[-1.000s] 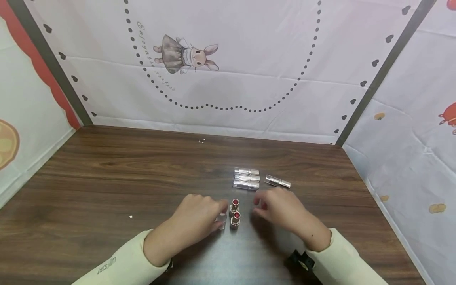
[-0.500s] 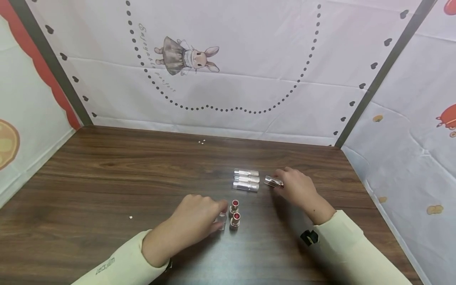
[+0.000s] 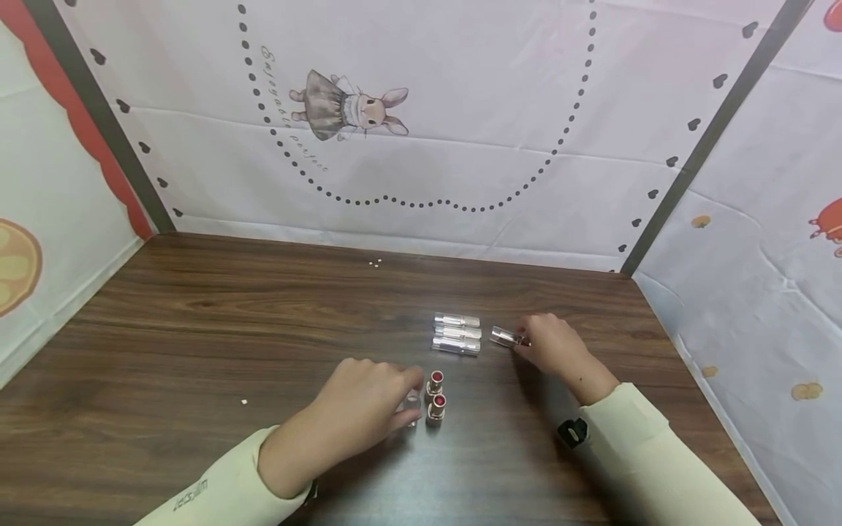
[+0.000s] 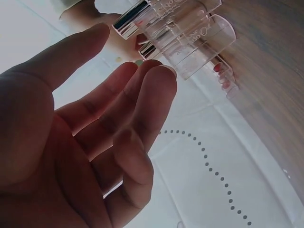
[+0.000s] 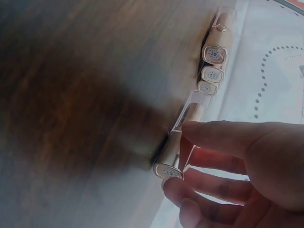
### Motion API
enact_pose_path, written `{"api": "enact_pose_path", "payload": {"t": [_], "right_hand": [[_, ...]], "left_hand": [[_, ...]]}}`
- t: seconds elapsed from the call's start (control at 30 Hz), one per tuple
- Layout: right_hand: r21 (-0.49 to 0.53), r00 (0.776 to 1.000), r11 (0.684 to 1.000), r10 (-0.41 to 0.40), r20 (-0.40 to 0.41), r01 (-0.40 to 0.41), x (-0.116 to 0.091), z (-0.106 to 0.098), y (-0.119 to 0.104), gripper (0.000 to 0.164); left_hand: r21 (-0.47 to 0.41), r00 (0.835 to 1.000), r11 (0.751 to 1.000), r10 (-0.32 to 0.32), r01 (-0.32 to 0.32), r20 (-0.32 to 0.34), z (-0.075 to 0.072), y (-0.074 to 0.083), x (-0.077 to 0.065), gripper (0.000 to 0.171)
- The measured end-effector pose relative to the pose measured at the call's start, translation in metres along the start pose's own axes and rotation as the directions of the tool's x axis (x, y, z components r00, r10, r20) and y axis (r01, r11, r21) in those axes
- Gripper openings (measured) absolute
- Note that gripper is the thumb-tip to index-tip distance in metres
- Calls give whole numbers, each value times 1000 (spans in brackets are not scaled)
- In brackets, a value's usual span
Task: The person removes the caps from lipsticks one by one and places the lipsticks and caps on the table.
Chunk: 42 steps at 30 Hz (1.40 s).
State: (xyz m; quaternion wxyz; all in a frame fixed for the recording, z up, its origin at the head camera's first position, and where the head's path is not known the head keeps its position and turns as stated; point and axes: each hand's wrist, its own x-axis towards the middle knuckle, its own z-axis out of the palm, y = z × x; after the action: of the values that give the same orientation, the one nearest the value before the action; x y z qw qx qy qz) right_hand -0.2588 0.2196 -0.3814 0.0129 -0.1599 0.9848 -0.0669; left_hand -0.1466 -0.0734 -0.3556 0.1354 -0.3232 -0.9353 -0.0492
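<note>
In the head view two uncapped lipsticks with red tips stand upright, the far lipstick (image 3: 435,384) just behind the near lipstick (image 3: 436,411). My left hand (image 3: 365,402) is beside them, thumb and forefinger apart around a clear cap (image 3: 412,410). Two clear caps (image 4: 204,45) show beyond its loosely bent fingers (image 4: 156,99) in the left wrist view. To the right, my right hand (image 3: 555,349) grips the end of a lying lipstick (image 3: 505,337) with a transparent cap. The right wrist view shows thumb and fingertips on that lipstick's (image 5: 169,154) gold base.
Three capped lipsticks (image 3: 457,334) lie side by side left of the right hand. Small white bits (image 3: 376,263) dot the back of the wooden table (image 3: 276,292), and a lone white bit (image 3: 244,402) lies left. A printed white cloth (image 3: 487,95) forms the back wall.
My right hand has moved right and away from me, from near the standing lipsticks to the separate lying lipstick, and now grips it. The left hand has stayed nearly still.
</note>
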Motion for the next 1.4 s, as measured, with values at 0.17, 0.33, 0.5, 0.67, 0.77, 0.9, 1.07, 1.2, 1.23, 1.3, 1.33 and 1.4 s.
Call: {"api": "enact_pose_path", "payload": {"t": [0.17,0.33,0.5,0.67,0.77,0.9,1.07,1.2,1.23,1.3,1.33,1.4], "right_hand": [[35,1000,999,11,16,-12,0,2,0,12],[60,1000,998,17,13,-18,-2,5,0,13],[92,1000,996,-11,-29,14,-9,5,-1,12],[141,994,987,-60,-86,72,-19,-1,-11,11],[129,991,987,-81,-102,94,-26,-4,-22,10],[80,989,991,-94,-118,104,-35,-10,-40,11],[50,982,990,-124,-139,132,-46,-16,-59,13],[30,968,982,-177,-179,185,-54,-20,-71,14],[24,962,979,-193,-190,202,-56,-21,-73,14],[24,951,971,-226,-213,236,-59,-22,-78,15],[27,944,967,-242,-223,254,-60,-22,-81,15],[38,930,955,-275,-245,293,-62,-23,-87,16]], "left_hand": [[6,1000,1000,-3,3,7,-2,1,0,30],[12,1000,1000,-1,1,9,-3,1,-1,31],[13,1000,1000,-9,9,17,-4,1,-1,31],[13,1000,1000,-9,8,14,-4,1,0,31],[13,1000,1000,-7,7,5,-3,0,0,31],[13,1000,1000,-9,9,-4,-2,0,0,31],[25,999,1000,-5,6,-44,-1,0,0,32],[28,996,1000,-8,11,-93,1,0,2,35],[30,994,999,-9,12,-108,1,0,2,36],[35,990,999,-9,14,-138,2,0,2,38],[37,988,999,-7,13,-152,2,0,2,39],[44,984,999,-6,14,-176,2,0,2,42]]}}
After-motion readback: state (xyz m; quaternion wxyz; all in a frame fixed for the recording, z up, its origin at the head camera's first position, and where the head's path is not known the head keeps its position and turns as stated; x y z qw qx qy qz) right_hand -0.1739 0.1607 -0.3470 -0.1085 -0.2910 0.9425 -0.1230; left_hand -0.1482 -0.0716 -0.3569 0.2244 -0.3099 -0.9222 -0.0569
